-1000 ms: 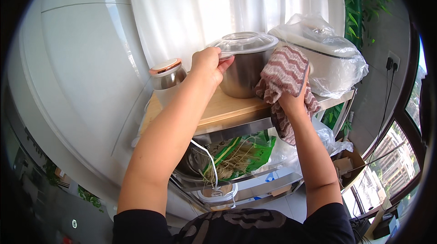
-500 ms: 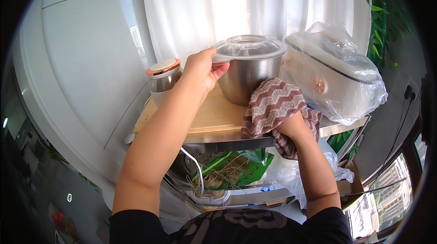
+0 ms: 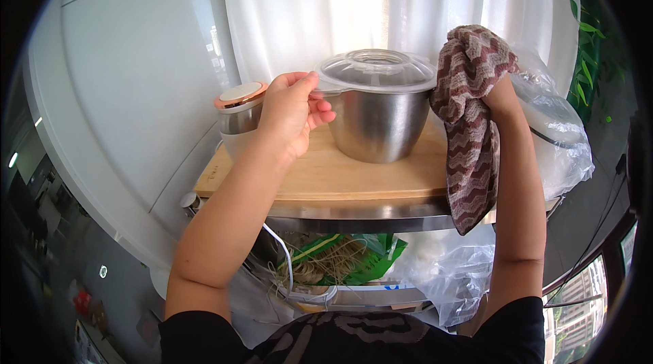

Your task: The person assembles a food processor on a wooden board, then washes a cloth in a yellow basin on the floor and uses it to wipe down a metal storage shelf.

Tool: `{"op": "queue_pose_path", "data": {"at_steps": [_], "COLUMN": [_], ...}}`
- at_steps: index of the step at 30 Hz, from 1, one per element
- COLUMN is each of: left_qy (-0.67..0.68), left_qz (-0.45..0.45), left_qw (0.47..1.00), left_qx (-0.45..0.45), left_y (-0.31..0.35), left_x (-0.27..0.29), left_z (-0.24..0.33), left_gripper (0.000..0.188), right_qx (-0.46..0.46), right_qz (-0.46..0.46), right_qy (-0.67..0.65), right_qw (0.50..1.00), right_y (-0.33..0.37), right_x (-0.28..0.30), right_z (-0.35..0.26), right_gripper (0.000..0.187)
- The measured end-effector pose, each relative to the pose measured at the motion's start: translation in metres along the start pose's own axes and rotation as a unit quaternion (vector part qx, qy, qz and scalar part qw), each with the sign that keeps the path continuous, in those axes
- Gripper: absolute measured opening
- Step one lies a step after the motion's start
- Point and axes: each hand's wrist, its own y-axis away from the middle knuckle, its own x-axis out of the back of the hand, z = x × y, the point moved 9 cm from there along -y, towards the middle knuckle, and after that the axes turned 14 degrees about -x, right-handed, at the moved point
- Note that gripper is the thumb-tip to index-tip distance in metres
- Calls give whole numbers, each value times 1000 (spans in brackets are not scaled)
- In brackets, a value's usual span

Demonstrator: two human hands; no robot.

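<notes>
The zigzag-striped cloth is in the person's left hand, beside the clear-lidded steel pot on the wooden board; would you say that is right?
Not quite: the head view shows the zigzag-striped cloth in the right hand. It is beside the clear-lidded steel pot on the wooden board, as you say.

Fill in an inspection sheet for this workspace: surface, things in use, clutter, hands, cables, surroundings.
Surface: rectangular pale wooden board on a steel-edged rack.
Things in use: round brushed-steel pot, upright, covered by a clear round plastic lid; brown-and-beige zigzag-patterned fabric cloth hanging at its right.
Clutter: copper-rimmed cylindrical appliance at left; white plastic-wrapped appliance at right; below, green plastic bag and crumpled clear plastic bag.
Hands: left hand at the lid's left edge, grip unclear; right hand grips the cloth.
Cables: slim white cable hanging below the board; black corded plug at far right.
Surroundings: sheer white fabric curtain behind; green leaves at far right.
</notes>
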Motion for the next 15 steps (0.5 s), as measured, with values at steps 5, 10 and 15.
{"op": "queue_pose_path", "data": {"at_steps": [5,10,15], "left_qy": [18,31,50], "left_qz": [8,9,18], "left_qw": [1000,999,997], "left_qx": [-6,13,55], "left_y": [-1,-4,12], "left_x": [3,3,0], "left_z": [-2,0,-2], "left_gripper": [14,12,25], "right_qx": [-159,-168,-42], "right_qz": [-110,-148,69], "right_qy": [-26,-46,-16], "right_qw": [981,974,997], "right_y": [-6,-12,-7], "right_x": [-41,-48,-9], "right_z": [4,14,37], "right_gripper": [29,28,26]}}
